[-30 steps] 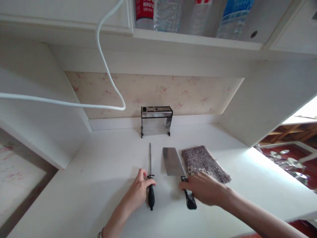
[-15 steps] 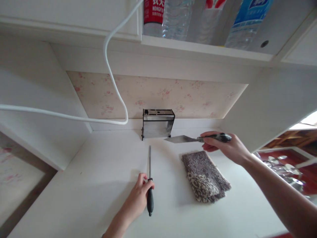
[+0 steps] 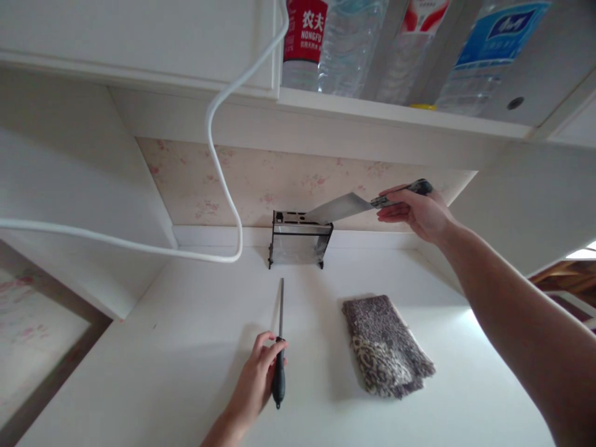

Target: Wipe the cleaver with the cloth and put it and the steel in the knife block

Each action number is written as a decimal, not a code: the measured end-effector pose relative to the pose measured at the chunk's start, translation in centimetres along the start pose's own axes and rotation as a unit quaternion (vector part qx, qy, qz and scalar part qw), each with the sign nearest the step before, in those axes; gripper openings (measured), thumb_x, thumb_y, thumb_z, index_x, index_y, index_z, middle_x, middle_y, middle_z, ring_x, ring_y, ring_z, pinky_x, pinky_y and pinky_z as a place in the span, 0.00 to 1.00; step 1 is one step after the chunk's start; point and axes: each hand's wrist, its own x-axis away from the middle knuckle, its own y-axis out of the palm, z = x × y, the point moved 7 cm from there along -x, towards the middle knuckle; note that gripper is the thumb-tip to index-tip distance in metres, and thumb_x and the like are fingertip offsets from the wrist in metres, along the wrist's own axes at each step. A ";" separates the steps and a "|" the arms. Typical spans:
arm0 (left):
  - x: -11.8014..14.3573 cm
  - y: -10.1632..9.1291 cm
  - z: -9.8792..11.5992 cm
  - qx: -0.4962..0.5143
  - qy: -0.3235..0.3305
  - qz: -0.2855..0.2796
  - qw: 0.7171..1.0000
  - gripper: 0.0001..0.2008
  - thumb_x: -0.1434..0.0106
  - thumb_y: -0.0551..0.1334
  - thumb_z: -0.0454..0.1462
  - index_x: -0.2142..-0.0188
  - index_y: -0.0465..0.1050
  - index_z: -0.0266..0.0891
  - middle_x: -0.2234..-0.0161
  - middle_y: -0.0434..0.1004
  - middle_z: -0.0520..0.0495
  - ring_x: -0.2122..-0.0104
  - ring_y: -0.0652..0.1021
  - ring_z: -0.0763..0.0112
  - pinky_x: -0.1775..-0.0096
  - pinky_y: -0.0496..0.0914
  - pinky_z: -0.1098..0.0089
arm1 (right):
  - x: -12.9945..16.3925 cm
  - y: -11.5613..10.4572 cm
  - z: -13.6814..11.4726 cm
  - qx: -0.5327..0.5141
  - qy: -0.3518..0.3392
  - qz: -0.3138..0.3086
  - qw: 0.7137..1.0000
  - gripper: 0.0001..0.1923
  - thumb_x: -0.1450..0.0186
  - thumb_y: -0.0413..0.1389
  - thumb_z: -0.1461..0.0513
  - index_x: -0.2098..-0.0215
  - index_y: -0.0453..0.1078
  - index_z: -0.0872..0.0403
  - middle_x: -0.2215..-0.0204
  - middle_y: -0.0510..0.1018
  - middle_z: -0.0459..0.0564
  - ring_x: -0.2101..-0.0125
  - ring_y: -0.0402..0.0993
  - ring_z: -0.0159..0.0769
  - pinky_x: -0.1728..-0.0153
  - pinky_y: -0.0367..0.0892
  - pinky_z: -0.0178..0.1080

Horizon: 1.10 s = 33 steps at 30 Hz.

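My right hand [image 3: 421, 214] is closed around the dark handle of a kitchen knife [image 3: 342, 207] with a broad blade. The blade points left, and its tip overlaps the slotted top of a clear-sided knife rack [image 3: 298, 248]; whether the tip is in a slot I cannot tell. Low in the middle, my left hand [image 3: 254, 382] has its fingers closed on the black handle of a honing steel [image 3: 281, 310]. The thin rod points away toward the rack, just over or on the counter. Between the hands, nearer to me, lies a folded grey-brown patterned towel [image 3: 386, 347].
A white counter [image 3: 195, 366] runs under everything, with side panels left and right. Overhead, a shelf [image 3: 363, 110] holds several plastic bottles [image 3: 305, 37]. A white cable [image 3: 218, 164] hangs in front at the upper left. Floral wallpaper [image 3: 261, 180] covers the back.
My right hand has lifted the kitchen knife from in front of the rack up to its top. The left hand with the honing steel has barely moved. The view has tilted slightly upward.
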 end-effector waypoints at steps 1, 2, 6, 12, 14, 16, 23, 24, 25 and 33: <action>0.0 -0.1 0.0 0.006 -0.004 0.001 1.000 0.15 0.38 0.58 0.35 0.52 0.72 0.45 0.46 0.61 0.41 0.63 0.75 0.71 0.57 0.72 0.67 | -0.5 0.1 0.1 0.003 0.002 -0.005 1.000 0.10 0.46 0.57 0.66 0.65 0.73 0.60 0.77 0.78 0.53 0.77 0.76 0.38 0.75 0.75 0.39; 0.0 -0.2 0.0 0.008 -0.006 0.002 1.000 0.15 0.38 0.58 0.35 0.52 0.72 0.45 0.46 0.61 0.41 0.63 0.75 0.70 0.57 0.72 0.67 | -1.0 0.2 0.2 0.006 0.004 -0.008 1.000 0.10 0.45 0.57 0.66 0.65 0.73 0.59 0.77 0.78 0.53 0.77 0.76 0.38 0.75 0.75 0.38; -0.1 -0.1 0.0 -0.003 0.000 0.005 1.000 0.14 0.38 0.58 0.37 0.52 0.72 0.46 0.47 0.61 0.41 0.63 0.75 0.70 0.58 0.72 0.66 | -2.4 0.4 0.0 0.012 0.010 -0.018 1.000 0.09 0.44 0.56 0.66 0.64 0.73 0.59 0.74 0.79 0.53 0.77 0.76 0.37 0.75 0.75 0.38; -0.2 -0.2 -0.4 -0.035 0.023 0.026 0.999 0.14 0.36 0.56 0.39 0.51 0.71 0.47 0.48 0.62 0.42 0.65 0.74 0.72 0.61 0.72 0.68 | -3.6 0.8 -0.7 0.015 0.022 -0.021 0.999 0.08 0.41 0.54 0.68 0.64 0.72 0.62 0.74 0.79 0.55 0.77 0.75 0.36 0.73 0.73 0.38; -0.1 -0.1 -0.5 -0.031 0.021 0.021 0.999 0.15 0.36 0.56 0.39 0.50 0.70 0.47 0.48 0.62 0.42 0.65 0.74 0.73 0.60 0.72 0.68 | -4.0 0.9 -0.7 0.009 0.030 -0.022 0.999 0.08 0.41 0.54 0.69 0.63 0.72 0.64 0.74 0.79 0.55 0.77 0.75 0.35 0.71 0.73 0.38; -0.1 -0.2 -0.5 -0.029 0.017 0.022 0.999 0.14 0.36 0.56 0.39 0.51 0.71 0.47 0.48 0.62 0.43 0.65 0.74 0.73 0.60 0.72 0.68 | -4.3 0.9 -0.8 0.008 0.033 -0.019 0.999 0.08 0.41 0.54 0.68 0.64 0.72 0.64 0.75 0.79 0.55 0.77 0.75 0.35 0.71 0.72 0.38; -0.3 -0.4 -0.3 0.002 0.000 0.039 0.999 0.14 0.40 0.61 0.40 0.54 0.73 0.46 0.50 0.65 0.43 0.67 0.74 0.73 0.61 0.72 0.68 | -5.5 1.2 -1.1 0.037 0.026 -0.030 0.999 0.07 0.41 0.56 0.66 0.66 0.72 0.63 0.74 0.79 0.56 0.77 0.75 0.36 0.72 0.74 0.40; -0.3 -0.4 -0.2 0.000 0.001 0.040 0.999 0.14 0.40 0.61 0.40 0.54 0.73 0.46 0.50 0.65 0.43 0.67 0.74 0.73 0.61 0.72 0.69 | -5.6 1.2 -1.1 0.046 0.026 -0.030 0.998 0.06 0.41 0.57 0.66 0.67 0.72 0.63 0.75 0.78 0.56 0.78 0.75 0.36 0.72 0.74 0.40; -0.2 -0.4 -0.1 -0.006 0.002 0.039 0.999 0.14 0.39 0.61 0.40 0.54 0.73 0.46 0.50 0.65 0.42 0.67 0.74 0.73 0.61 0.72 0.69 | -5.8 1.2 -1.0 0.057 0.027 -0.029 0.998 0.06 0.42 0.57 0.66 0.67 0.73 0.62 0.75 0.78 0.55 0.78 0.75 0.36 0.73 0.74 0.39; -0.4 -0.3 -0.3 -0.053 0.022 0.035 0.998 0.13 0.36 0.57 0.38 0.52 0.73 0.47 0.49 0.64 0.42 0.67 0.73 0.73 0.62 0.73 0.67 | -7.9 1.6 0.5 0.099 0.060 0.004 0.993 0.07 0.42 0.60 0.64 0.70 0.72 0.63 0.78 0.77 0.56 0.79 0.76 0.39 0.76 0.75 0.39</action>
